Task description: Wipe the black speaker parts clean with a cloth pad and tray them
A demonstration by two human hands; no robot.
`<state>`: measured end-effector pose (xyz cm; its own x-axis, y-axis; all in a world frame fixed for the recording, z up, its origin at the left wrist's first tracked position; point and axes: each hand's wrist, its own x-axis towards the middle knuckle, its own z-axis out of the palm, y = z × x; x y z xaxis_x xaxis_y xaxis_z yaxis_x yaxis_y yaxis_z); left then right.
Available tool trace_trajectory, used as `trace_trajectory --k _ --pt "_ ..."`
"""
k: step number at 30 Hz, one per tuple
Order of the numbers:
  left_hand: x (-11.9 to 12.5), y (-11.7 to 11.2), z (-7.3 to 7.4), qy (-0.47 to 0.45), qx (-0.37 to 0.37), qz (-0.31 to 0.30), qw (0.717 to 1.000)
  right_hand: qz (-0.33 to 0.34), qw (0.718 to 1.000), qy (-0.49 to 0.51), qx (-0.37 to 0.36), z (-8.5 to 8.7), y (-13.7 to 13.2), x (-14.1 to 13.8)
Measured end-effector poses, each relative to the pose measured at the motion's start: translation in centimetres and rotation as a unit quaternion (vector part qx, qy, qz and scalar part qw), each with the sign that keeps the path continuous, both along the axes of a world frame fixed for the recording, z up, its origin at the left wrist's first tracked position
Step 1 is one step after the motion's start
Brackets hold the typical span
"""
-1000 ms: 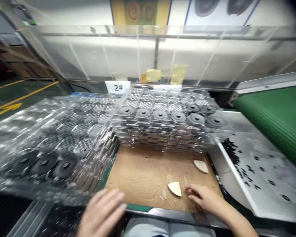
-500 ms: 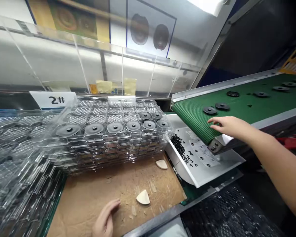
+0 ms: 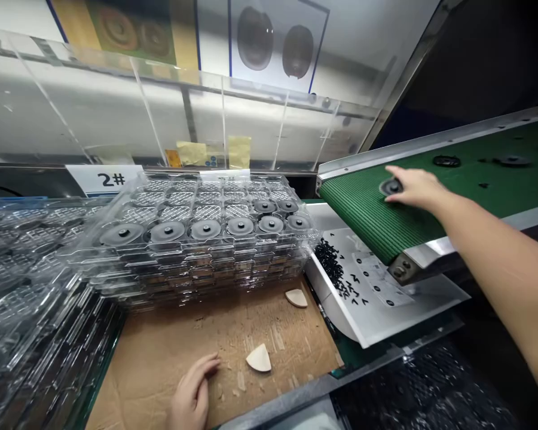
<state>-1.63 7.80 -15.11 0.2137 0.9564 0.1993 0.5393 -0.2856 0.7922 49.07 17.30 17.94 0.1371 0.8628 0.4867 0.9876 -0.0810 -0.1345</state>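
Note:
My right hand reaches out over the green conveyor belt, and its fingers lie flat on a black round disc near the belt's end. My left hand rests on the brown board at the bottom, fingers loosely curled and holding nothing. A stack of clear plastic trays stands behind the board, its top tray holding a front row of black discs. More discs lie farther along the belt.
A second pile of clear trays fills the left. Two pale wedge pieces lie on the board. A white metal chute with small black bits sits under the belt end. A "2#" label and a clear acrylic screen stand behind.
My right hand left the board, swung right to the conveyor and now lies farther up the belt on a disc. My view turned right. The left hand slid back to the board's near edge.

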Motion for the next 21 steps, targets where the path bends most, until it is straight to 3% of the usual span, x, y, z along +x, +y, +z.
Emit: trace_trajectory --k 2,4,5,6,8,10,12,14,16,18,21 --pt "0.0 0.2 0.4 -0.025 -0.032 0.006 0.999 -0.014 0.999 -0.029 0.021 0.8 -1.1 -2.2" --pt "0.4 0.5 1.4 -0.091 -0.109 0.047 0.989 0.012 0.999 -0.038 0.01 0.7 -2.8 -5.5" --pt "0.9 0.5 2.1 -0.142 -0.161 0.078 0.974 0.042 0.998 -0.032 -0.016 0.2 -4.0 -7.4" --pt "1.6 0.3 3.0 -0.2 -0.217 0.111 0.949 0.134 0.988 0.007 -0.077 -0.8 -5.2 -9.6" --pt "3.6 -0.3 5.0 -0.324 -0.298 0.135 0.888 0.235 0.959 0.028 -0.158 -3.9 -7.9 -14.0" --pt "5.9 -1.4 7.1 -0.419 -0.354 0.075 0.832 0.337 0.908 0.089 -0.23 -8.2 -10.2 -18.1" --pt "7.7 -2.5 8.8 -0.476 -0.404 -0.009 0.781 0.389 0.858 0.205 -0.265 -12.7 -12.0 -21.3" --pt "8.6 -3.3 10.1 -0.485 -0.438 -0.05 0.755 0.38 0.832 0.323 -0.243 -16.7 -13.3 -23.7" --pt "8.4 -3.6 10.9 -0.471 -0.461 -0.055 0.75 0.336 0.816 0.411 -0.228 -19.4 -14.3 -25.7" --pt "7.5 -3.7 11.4 -0.46 -0.489 -0.045 0.74 0.291 0.81 0.454 -0.232 -20.8 -15.3 -27.2" --pt "5.7 -3.8 11.8 -0.466 -0.55 -0.01 0.693 0.283 0.81 0.452 -0.243 -21.8 -15.7 -28.1"
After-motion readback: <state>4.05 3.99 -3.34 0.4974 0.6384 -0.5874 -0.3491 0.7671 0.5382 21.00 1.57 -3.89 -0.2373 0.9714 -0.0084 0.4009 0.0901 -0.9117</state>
